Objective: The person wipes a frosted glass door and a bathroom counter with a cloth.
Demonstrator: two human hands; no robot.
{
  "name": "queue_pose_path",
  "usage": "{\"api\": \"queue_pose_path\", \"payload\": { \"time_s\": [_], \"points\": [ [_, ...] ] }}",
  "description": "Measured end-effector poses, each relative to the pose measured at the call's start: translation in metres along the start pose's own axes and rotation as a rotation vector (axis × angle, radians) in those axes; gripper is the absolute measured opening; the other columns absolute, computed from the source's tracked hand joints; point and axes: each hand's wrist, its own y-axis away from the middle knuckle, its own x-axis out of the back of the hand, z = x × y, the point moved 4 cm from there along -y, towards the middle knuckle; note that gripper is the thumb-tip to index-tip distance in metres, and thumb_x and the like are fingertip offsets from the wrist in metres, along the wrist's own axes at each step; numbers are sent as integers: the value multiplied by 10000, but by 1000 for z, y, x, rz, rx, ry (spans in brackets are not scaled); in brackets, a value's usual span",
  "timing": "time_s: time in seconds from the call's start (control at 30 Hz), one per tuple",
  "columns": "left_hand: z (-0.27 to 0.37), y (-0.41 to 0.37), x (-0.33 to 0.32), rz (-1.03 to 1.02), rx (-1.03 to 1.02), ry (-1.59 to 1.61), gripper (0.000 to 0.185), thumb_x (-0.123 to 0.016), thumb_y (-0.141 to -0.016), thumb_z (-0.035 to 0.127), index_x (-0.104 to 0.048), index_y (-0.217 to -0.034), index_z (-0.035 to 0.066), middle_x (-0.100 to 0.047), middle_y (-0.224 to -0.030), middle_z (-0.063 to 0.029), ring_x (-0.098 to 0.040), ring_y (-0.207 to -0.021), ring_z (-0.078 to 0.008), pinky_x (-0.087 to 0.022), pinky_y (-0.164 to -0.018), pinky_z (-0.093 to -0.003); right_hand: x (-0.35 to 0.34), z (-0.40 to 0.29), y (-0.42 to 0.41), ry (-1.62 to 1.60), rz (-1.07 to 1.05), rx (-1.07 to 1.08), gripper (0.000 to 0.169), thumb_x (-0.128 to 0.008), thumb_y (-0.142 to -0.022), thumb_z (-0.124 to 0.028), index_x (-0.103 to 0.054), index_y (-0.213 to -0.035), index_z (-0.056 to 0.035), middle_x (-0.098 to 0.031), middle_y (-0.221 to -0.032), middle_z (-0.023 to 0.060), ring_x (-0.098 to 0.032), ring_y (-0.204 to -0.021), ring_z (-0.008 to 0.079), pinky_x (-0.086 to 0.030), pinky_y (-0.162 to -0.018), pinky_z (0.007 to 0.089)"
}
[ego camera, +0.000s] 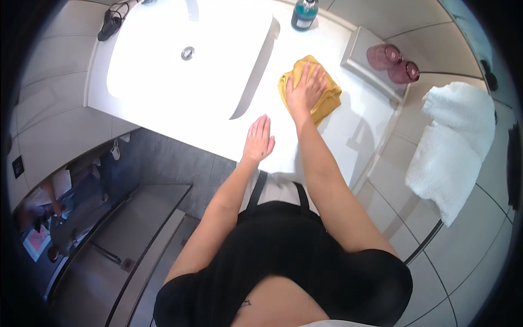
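Note:
My right hand [306, 90] lies flat on a folded yellow cloth [331, 100], palm down with its fingers spread. The cloth rests on the white countertop [327, 143] to the right of the basin. What lies directly under the palm is hidden. Near the counter's front edge my left hand [259, 139] holds nothing, its fingers straight and side by side and the thumb a little apart. A ring is on one of its fingers. The white rectangular washbasin [155, 69] is ahead and to the left, with a round metal drain [188, 53] in it.
A pump bottle of blue-green liquid [304, 18] stands at the counter's back. Two pink glasses [384, 56] sit upside down on a ledge [357, 51]. A white towel [453, 151] hangs on a rail at right. A black corded device [110, 26] lies left of the basin.

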Motion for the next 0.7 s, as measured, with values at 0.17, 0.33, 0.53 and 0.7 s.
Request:
{"api": "queue_pose_path", "payload": {
  "time_s": [0.17,0.33,0.53,0.7],
  "points": [
    [1,0,0,-4,4,16,657,-564,-821,168,-364,-1399,-72,-389,-1432,-224,-374,-1330,-366,-313,-1108,-460,-9,3,-63,4,84,-150,743,-451,-931,-450,-228,-1523,-60,-85,-1585,249,-46,-1460,445,-24,-1175,523],
    [-1,-4,2,-50,15,9,645,-566,-844,194,-367,-1394,-76,-377,-1449,-211,-362,-1346,-336,-312,-1126,-433,-31,20,-125,-50,82,-370,787,-331,-941,-533,-112,-1548,-84,-1,-1595,236,60,-1466,427,65,-1171,499],
    [-4,-3,1,-78,28,33,650,-569,-848,198,-361,-1400,-74,-369,-1456,-204,-357,-1350,-335,-306,-1133,-424,-29,18,-164,-99,49,-504,792,-332,-948,-528,-107,-1539,-51,2,-1587,256,50,-1461,438,64,-1173,492],
    [0,0,4,-31,24,71,674,-619,-779,143,-394,-1375,-76,-419,-1408,-219,-419,-1294,-358,-354,-1089,-445,-32,35,-179,-110,94,-446,764,-391,-939,-501,-199,-1515,-38,-83,-1575,258,-12,-1452,450,27,-1176,498]
  ]
}}
